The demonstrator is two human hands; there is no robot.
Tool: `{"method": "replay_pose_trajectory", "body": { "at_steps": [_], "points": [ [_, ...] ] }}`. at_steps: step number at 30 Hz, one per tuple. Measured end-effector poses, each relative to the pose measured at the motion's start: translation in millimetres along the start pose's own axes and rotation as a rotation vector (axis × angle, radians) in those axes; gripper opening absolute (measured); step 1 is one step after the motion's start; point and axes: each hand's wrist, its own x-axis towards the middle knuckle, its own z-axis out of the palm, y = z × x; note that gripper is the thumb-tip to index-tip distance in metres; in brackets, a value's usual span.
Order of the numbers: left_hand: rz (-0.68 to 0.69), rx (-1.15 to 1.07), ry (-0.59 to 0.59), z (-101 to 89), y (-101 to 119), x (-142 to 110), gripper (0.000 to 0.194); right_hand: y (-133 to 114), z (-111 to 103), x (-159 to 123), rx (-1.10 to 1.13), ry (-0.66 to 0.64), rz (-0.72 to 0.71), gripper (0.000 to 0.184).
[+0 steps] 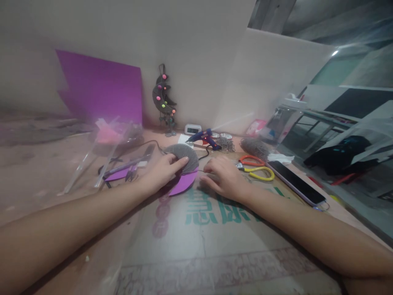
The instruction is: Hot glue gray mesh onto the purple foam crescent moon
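Observation:
My left hand [164,171] grips a round purple card piece [186,183], thumb on top and fingers at its left side. Grey yarn [190,156] lies in close rows over the upper part of the card; the lower part shows bare purple. A short strand runs from the yarn's edge toward my right hand [223,177], whose curled fingers are closed on it just right of the card. Both hands are low over a printed cardboard sheet [196,241]. My left fingertips are partly hidden.
Orange-and-yellow-handled scissors [260,173] and a phone [296,184] lie to the right. Behind are a blue glue gun [205,138], a small digital clock [193,129], a yarn bundle [254,148] and a moon-shaped hanging ornament [162,96]. Purple sheets [104,90] lean at the back left.

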Motion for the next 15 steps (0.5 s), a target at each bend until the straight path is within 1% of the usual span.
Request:
{"method": "replay_pose_trajectory", "body": {
  "at_steps": [2,5,7,9,11,13,15],
  "points": [
    [-0.029,-0.069,0.001,1.2,3,-3,0.042,2,0,1,0.044,-0.063,0.054,0.022],
    [-0.038,-0.161,-0.003,2.8,7,-5,0.040,6,2,3,0.088,-0.157,0.039,0.020],
    [-0.035,-0.190,0.005,3.1,8,-6,0.040,7,4,3,0.095,-0.169,0.008,0.020],
    [-0.026,-0.190,0.024,2.7,9,-6,0.039,6,4,3,0.092,-0.143,-0.023,0.020],
    [-0.022,-0.171,0.047,1.7,9,-5,0.038,1,0,2,0.058,-0.119,-0.107,0.021],
    [-0.022,-0.150,0.066,0.5,7,-4,0.038,-6,-7,1,-0.022,-0.133,-0.272,0.024],
    [0.007,-0.131,0.085,-0.5,3,-3,0.039,-12,-15,1,-0.117,-0.167,-0.435,0.029]
  ]
}}
